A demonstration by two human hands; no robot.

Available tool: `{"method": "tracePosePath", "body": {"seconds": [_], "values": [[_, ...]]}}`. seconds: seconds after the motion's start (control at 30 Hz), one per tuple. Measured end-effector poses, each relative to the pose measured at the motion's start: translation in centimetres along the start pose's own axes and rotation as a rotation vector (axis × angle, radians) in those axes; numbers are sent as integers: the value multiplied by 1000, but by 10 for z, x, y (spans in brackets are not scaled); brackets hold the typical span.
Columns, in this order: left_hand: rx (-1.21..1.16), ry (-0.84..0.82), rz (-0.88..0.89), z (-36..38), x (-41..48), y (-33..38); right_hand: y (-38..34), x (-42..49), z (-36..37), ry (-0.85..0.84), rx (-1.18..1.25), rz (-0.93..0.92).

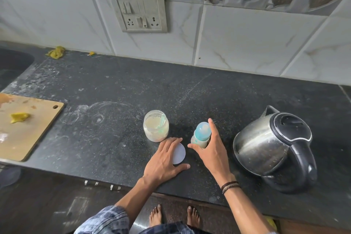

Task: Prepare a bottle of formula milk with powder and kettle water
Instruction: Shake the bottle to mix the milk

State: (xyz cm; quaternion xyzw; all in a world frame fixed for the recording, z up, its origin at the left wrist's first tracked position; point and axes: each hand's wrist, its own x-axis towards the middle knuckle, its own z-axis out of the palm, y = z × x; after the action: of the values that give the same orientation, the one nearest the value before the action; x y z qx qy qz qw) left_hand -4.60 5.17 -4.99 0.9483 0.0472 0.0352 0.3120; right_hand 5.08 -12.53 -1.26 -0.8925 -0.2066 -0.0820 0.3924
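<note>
Two hands reached over one counter [133, 91]: left hand [163, 159] lay flat on one lid [180, 153], right hand [210, 155] gripped one bottle [202, 132]. One open powder jar [156, 128] stood left of it, one kettle [266, 148] right.

We see the baby bottle [201, 135] upright near the counter's [133, 91] front edge, between powder jar [156, 128] (clear, open) and kettle [273, 146].

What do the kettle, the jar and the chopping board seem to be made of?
The kettle looks like steel: a silvery body with soft reflections. Its handle looks like black plastic. The jar is clear, glass or plastic, I cannot tell which; pale powder shows through its wall. The chopping board looks like wood: light brown, matt and stained.
</note>
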Motion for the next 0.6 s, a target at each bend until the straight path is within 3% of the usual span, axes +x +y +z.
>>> {"method": "tracePosePath", "body": {"seconds": [0.3, 0.5, 0.6], "values": [[8, -7, -2, -1, 0, 0, -6, 9, -10, -49, 97, -3], [9, 6, 4, -2, 0, 1, -47, 35, -44, 355, 573, -4], [1, 5, 3, -2, -1, 2, -65, 38, -55, 195, 685, 55]]}}
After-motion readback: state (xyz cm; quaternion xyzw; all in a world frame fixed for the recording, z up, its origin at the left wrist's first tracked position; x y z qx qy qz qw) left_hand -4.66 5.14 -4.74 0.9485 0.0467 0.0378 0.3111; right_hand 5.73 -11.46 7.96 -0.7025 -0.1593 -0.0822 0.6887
